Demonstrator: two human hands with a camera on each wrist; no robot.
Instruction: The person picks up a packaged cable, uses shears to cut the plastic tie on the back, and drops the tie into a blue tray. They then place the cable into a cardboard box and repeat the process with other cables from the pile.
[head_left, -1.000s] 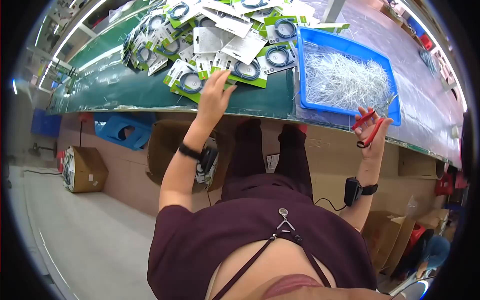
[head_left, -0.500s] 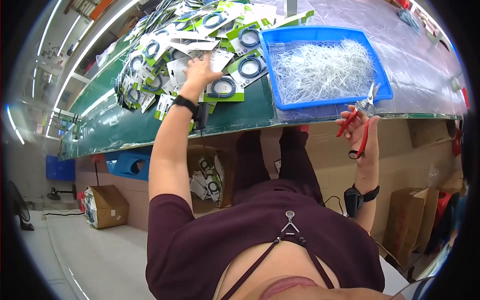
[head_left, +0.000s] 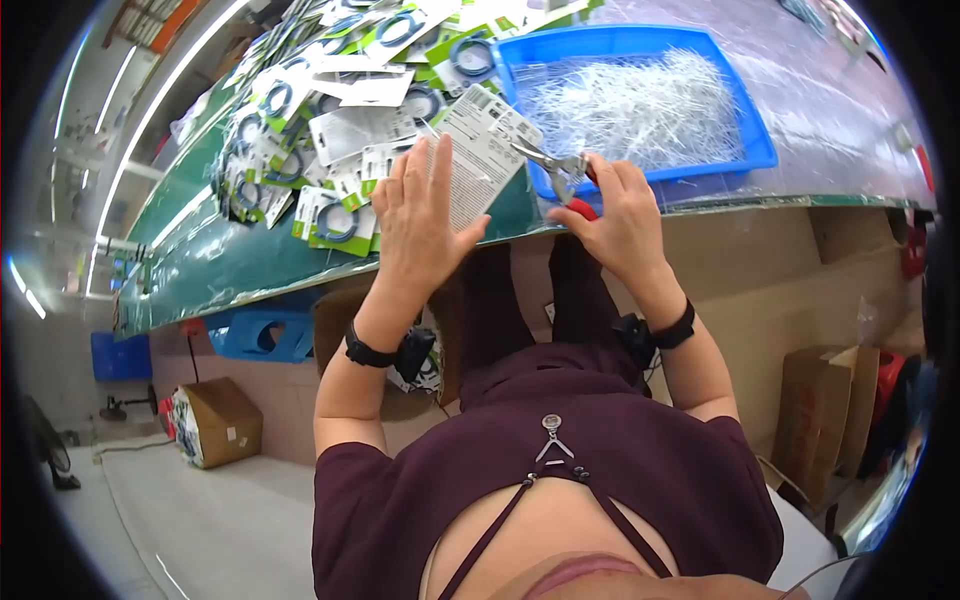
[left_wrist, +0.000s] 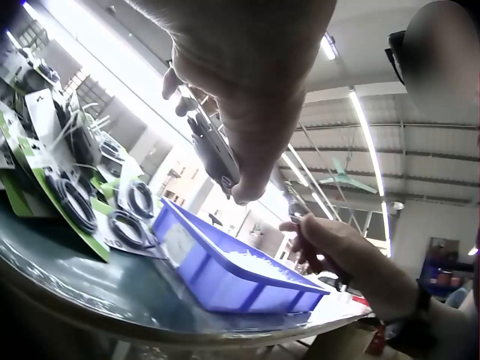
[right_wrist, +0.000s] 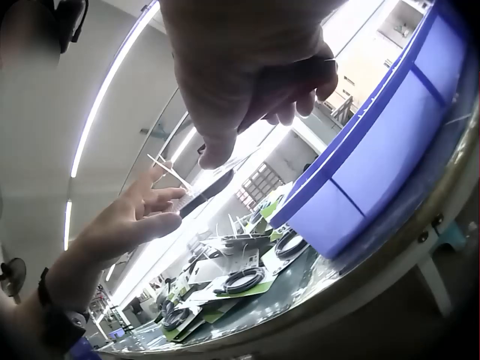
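Observation:
In the head view my left hand [head_left: 412, 225] holds a blister-carded cable pack [head_left: 478, 160] by its lower left side, printed back facing up. The left wrist view shows this pack [left_wrist: 214, 154] edge-on between thumb and fingers. A thin white plastic strip [right_wrist: 171, 172] sticks out by my left fingertips in the right wrist view. My right hand [head_left: 630, 222] grips red-handled cutting pliers [head_left: 571, 166] round the handles. Their jaws point left and lie right at the pack's right edge, slightly apart. My palm hides much of the pliers in the right wrist view.
A blue bin [head_left: 765, 150] full of cut white plastic strips [head_left: 640, 110] stands on the table behind the pliers. Carded cable packs [head_left: 330, 130] lie heaped at the left and back. Below the table's front edge are a blue stool [head_left: 262, 337] and cardboard boxes [head_left: 222, 420].
My left hand has lifted a pack from the heap and drawn it nearer, text side up. My right hand has swung the pliers left from the bin's right corner to the pack.

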